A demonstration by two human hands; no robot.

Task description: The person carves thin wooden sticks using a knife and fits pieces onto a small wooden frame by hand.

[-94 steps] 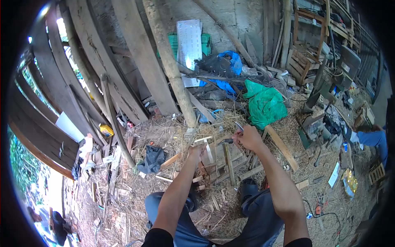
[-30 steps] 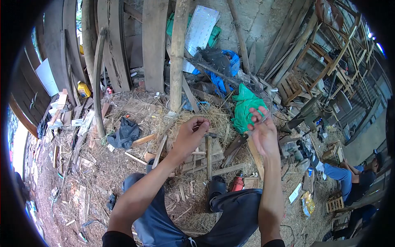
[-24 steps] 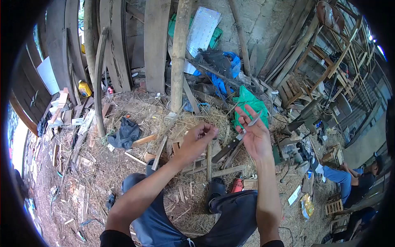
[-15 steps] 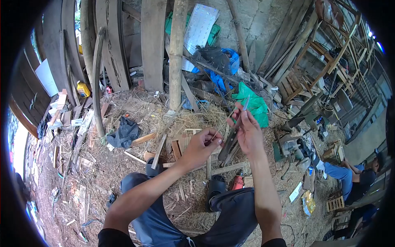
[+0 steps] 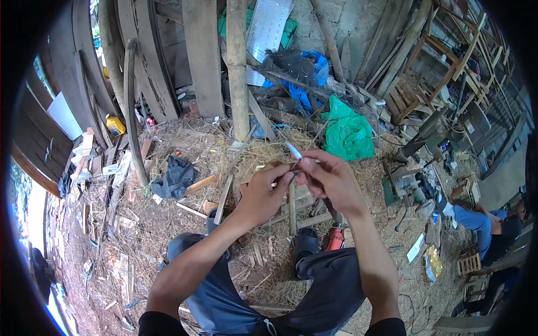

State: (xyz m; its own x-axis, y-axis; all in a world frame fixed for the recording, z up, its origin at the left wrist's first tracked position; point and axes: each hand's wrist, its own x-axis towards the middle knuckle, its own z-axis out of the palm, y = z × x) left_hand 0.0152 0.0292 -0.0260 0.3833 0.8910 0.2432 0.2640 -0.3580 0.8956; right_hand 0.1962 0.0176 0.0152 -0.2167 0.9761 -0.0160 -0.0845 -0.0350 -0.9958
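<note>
In my right hand point(image 5: 330, 178) is a knife point(image 5: 293, 150), its pale blade pointing up and left past my fingers. Most of its dark handle is hidden by the palm. My left hand point(image 5: 262, 193) is closed in a pinch on a thin stick point(image 5: 292, 168), of which only a little shows between the fingers. Both hands meet in front of my knees, fingertips very close together or touching. Below them, wood strips point(image 5: 292, 210) lie on the ground by a dark sandal point(image 5: 306, 246).
A red bottle-like object point(image 5: 335, 239) lies by my right knee. Green plastic point(image 5: 348, 131) and a black bag point(image 5: 175, 178) rest on straw-littered ground. A wooden post point(image 5: 237, 78) stands ahead. Another person point(image 5: 476, 224) sits at the right.
My right hand has lowered and moved left with the knife, bringing the blade from upright to leaning left. Both hands are now together, and the stick is mostly covered.
</note>
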